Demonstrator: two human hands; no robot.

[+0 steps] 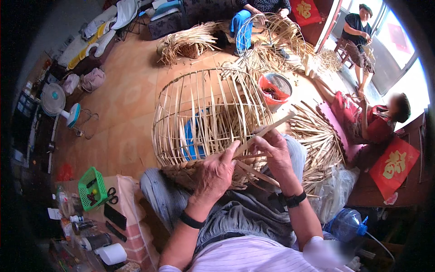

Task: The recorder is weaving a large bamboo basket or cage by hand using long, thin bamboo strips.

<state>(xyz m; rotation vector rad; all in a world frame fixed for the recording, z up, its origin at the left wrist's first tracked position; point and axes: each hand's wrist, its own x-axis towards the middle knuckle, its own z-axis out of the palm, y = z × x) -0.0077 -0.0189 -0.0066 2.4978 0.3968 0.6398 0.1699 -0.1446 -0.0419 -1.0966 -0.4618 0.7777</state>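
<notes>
A large open basket frame (159, 119) of thin bent rods lies across my lap, with a braided, woven band (181, 171) along its near side. My left hand (214, 176) is closed at this band, its thumb and fingers pressed on the weaving beside a flat straw strip (285, 120). My right hand (277, 153) pinches that strip, which slants up past the fingers to the right. Loose strip ends (263, 176) stick out below and between both hands. My fingertips partly hide the spot where the strip enters the weave.
Dried strips (317, 136) lie fanned out at my right, near a red bucket (275, 93). Scissors (112, 195) and a green basket (90, 183) sit on the left table. A person in red (378, 124) sits at right; two others work farther back. A fan (54, 100) stands left.
</notes>
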